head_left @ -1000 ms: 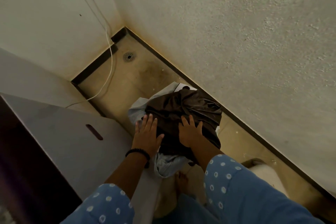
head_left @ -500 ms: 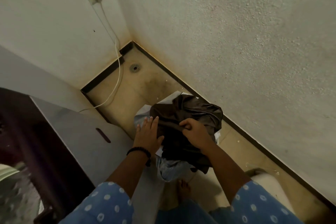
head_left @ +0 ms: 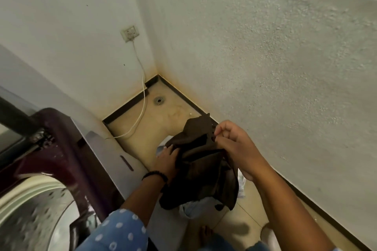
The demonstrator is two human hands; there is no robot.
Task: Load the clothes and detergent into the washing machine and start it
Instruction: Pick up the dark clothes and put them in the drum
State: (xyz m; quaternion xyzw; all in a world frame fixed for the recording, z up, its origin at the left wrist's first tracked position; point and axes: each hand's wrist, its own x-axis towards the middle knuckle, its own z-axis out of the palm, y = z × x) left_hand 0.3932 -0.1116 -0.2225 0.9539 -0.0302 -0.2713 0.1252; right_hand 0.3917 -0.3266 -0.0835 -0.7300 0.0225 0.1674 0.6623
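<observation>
The right hand has come up off the heap since a second ago, when both palms lay flat on the pile; its grip is now clenched on the top edge of the dark brown garment, pinching the cloth between thumb and fingers and holding it above the floor. The left hand, a black bracelet at its wrist, remains low against the garment's left side, fingers bent into the fabric; whether it has a true hold or only steadies the cloth I cannot tell. The garment hangs in loose folds between the two hands, its lower end draped over the pale blue clothes lying on the tiled floor.

The view has also swung left: the washing machine now shows its maroon top and the open drum at lower left, just beside the person's left arm.

I judge that the first piece has been picked out and is on its way to the drum, so loading has barely begun; the pale clothes, the detergent (not in view) and the start all remain. The limp cloth may trail, so its hanging end needs to clear the machine's rim.
</observation>
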